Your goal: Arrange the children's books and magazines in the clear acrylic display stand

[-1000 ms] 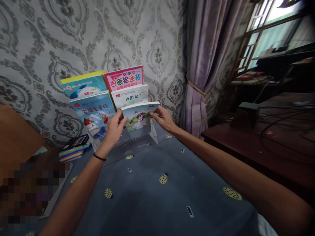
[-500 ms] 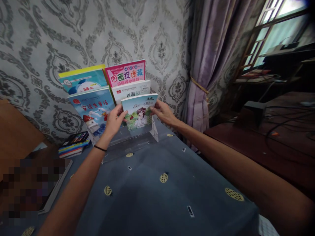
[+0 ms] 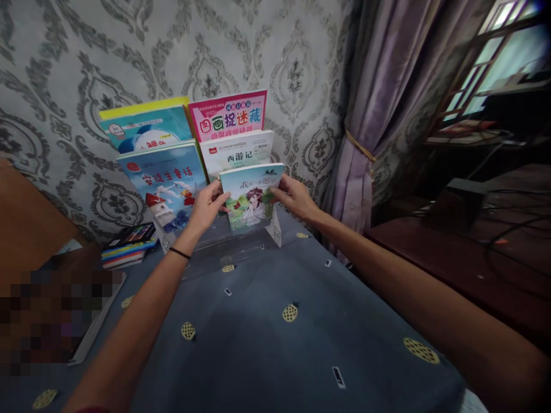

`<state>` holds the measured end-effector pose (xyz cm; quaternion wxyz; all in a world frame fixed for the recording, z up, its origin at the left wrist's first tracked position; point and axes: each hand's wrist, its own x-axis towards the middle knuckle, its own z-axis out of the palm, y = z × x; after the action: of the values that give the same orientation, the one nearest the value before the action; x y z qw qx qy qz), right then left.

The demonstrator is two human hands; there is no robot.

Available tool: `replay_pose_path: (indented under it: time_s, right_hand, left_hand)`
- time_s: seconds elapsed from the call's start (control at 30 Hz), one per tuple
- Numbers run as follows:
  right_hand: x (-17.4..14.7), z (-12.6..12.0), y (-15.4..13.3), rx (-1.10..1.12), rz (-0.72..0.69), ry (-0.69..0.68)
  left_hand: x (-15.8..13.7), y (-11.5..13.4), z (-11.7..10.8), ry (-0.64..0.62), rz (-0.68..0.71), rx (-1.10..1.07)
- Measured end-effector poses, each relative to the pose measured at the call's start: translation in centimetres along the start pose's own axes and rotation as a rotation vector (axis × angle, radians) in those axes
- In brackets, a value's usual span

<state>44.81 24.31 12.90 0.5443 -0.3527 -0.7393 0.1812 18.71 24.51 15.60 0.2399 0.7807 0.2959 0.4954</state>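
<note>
Between my two hands a small light-blue and green book point(image 3: 252, 201) stands nearly upright, a drawn figure on its cover. My left hand point(image 3: 208, 205) grips its left edge, thumb in front. At the right edge my right hand point(image 3: 297, 197) does the same, fingers behind the cover. The book is at the right of a clear tiered book stand point(image 3: 232, 249). Behind it rise a white book point(image 3: 241, 150) and a pink book point(image 3: 228, 115). A blue book point(image 3: 170, 183) stands left of my left hand, with a teal book point(image 3: 146, 129) behind it.
A stack of books point(image 3: 129, 246) lies left of the stand, on a blue tablecloth point(image 3: 241, 344) with pineapple prints. A brown cardboard piece point(image 3: 34, 223) is at the far left. Patterned wall stands behind; a purple curtain point(image 3: 365, 115) and a dark red table point(image 3: 413, 241) are right.
The view has shifted slightly, so most things sit a little differently in the picture. Both hands keep hold of the small book, which stays at the right of the stand.
</note>
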Motion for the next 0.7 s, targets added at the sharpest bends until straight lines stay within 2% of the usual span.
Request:
replay_pose_path:
  time_s: [0.1,0.23,0.4,0.7]
  right_hand:
    - [-0.4,0.3,0.6,0.012,0.020,-0.050]
    - [-0.8,0.6,1.1,-0.052,0.040,-0.051]
    - [-0.9,0.4,1.6,-0.255,0.001,-0.005]
    - [-0.6,0.5,1.7,-0.306,-0.029,-0.021]
  left_hand:
    - [-0.8,-0.5,0.2,0.035,-0.021,0.069]
    - [-1.6,-0.6,0.5,0.087,-0.046,0.174]
    - [-1.8,-0.6,0.6,0.078,-0.037,0.255]
    - [-2.5,-1.1,0.8,0.087,-0.062,0.391]
